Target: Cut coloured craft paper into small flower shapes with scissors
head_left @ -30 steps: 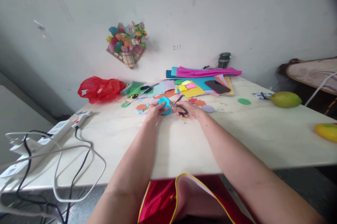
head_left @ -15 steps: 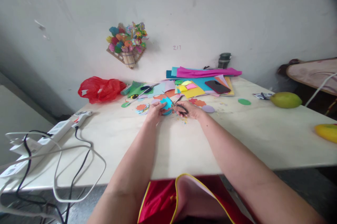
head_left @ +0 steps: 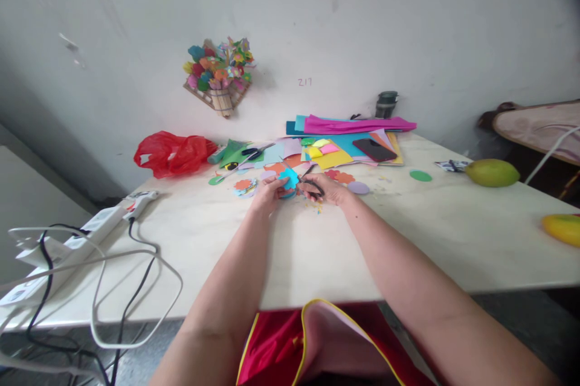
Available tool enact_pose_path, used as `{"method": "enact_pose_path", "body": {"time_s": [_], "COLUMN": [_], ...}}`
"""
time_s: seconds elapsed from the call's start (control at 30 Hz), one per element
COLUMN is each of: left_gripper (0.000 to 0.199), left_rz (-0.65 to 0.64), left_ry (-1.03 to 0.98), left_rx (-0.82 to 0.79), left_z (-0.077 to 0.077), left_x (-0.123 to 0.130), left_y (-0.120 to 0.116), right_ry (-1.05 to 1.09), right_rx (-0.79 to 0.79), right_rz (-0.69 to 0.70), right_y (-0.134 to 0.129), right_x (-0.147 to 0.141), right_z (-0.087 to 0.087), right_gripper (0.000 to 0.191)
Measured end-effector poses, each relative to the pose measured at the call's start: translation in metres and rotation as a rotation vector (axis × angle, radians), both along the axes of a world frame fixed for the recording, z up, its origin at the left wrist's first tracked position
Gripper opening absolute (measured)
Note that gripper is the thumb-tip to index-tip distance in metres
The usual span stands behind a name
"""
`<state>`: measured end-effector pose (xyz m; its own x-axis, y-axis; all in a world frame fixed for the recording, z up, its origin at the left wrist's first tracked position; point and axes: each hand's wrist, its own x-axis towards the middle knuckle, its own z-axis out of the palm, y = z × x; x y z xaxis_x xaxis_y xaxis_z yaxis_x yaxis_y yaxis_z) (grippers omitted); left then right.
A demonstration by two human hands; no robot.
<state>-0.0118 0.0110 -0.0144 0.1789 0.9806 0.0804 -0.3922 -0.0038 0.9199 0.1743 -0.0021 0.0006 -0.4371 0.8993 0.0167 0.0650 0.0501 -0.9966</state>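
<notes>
Blue paper piece [head_left: 288, 180]: a small rounded cut-out, held up just above the surface between the two hands, near the middle of the far half.
Left hand [head_left: 267, 191]: its grip is closed on the left edge of the blue paper piece, fingers curled around it.
Right hand [head_left: 327, 188]: its grip is closed around the dark handles of the scissors [head_left: 309, 184], whose blades point left and meet the blue paper piece; whether the blades are apart or together is too small to tell.
Surface [head_left: 408, 235]: pale and stone-like, with tiny paper scraps scattered just under the hands.
Paper stack [head_left: 344, 144]: sheets of magenta, teal, yellow and orange lying behind the hands near the wall, with a dark phone [head_left: 374, 149] resting on top.
Cut-outs: an orange flower shape [head_left: 341, 177] and a lilac oval [head_left: 358, 187] lie just right of the right hand; a green oval [head_left: 420, 175] lies farther right.
Second scissors [head_left: 248, 153]: on the green paper, behind and left of the hands.
Red plastic bag [head_left: 172, 153]: crumpled at the far left, against the wall.
Power strip [head_left: 90, 232]: on the left edge, with white and black cables looping off it.
Fruit: a green mango [head_left: 492, 172] at the right; a yellow fruit [head_left: 562, 228] at the far right edge.
Wall: a paper flower bouquet [head_left: 220, 75] hangs above the surface.
</notes>
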Motion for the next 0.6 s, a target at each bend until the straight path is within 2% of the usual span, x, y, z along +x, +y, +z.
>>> {"method": "enact_pose_path", "body": {"time_s": [0.6], "left_gripper": [0.032], "left_rz": [0.072], "left_ry": [0.01], "left_rx": [0.036], "left_z": [0.0003], "left_x": [0.0007], "left_y": [-0.0003], "right_ry": [-0.023], "right_rx": [0.074], "right_rz": [-0.028], "right_y": [0.0054], "right_x": [0.0017], "right_z": [-0.0049], "right_gripper": [0.033]}}
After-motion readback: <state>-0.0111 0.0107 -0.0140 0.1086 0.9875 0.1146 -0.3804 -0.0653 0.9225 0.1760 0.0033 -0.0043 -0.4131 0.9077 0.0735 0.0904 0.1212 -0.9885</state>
